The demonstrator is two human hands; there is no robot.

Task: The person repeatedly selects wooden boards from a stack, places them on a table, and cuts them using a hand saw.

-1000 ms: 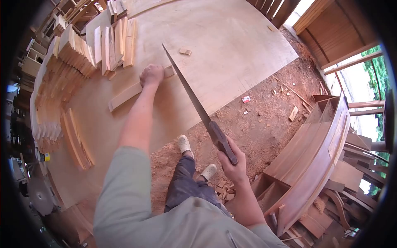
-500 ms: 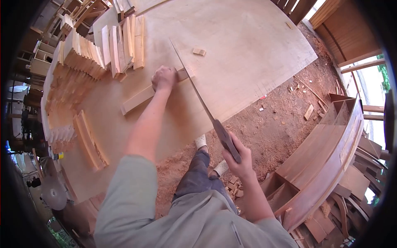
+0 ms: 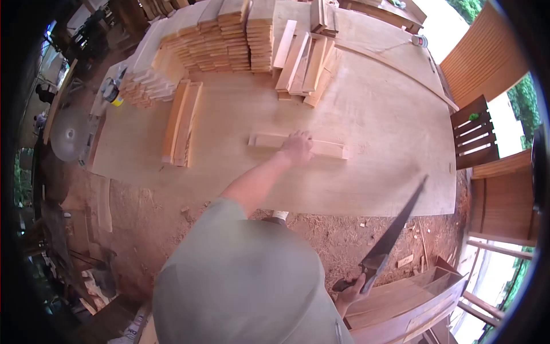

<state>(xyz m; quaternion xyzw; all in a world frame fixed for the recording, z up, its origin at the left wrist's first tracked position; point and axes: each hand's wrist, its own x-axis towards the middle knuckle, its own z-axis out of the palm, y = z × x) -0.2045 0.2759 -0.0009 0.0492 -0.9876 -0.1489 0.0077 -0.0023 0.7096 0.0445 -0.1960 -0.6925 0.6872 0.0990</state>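
My left hand (image 3: 298, 147) is closed over the top of a short wooden board (image 3: 329, 150), which lies crosswise on the plywood tabletop (image 3: 217, 132). The board's two ends show on either side of the fingers. Low on the right, beyond the table's near edge, my right hand (image 3: 350, 293) grips a handsaw (image 3: 392, 232) by its dark handle. The saw's blade points up and to the right, apart from the board. To the left of the board, a pair of longer wooden pieces (image 3: 182, 123) lies side by side on the table.
Tall stacks of cut boards (image 3: 229, 40) stand along the table's far left side. Several loose boards (image 3: 306, 63) lie at the back middle. A wooden cabinet (image 3: 401, 304) stands at lower right. Shavings and offcuts cover the ground (image 3: 321, 241). A slatted wooden piece (image 3: 475, 133) stands at right.
My view has swung left. The saw, earlier across the board's end, is now away from it at lower right in my right hand. My left hand is still on the board.
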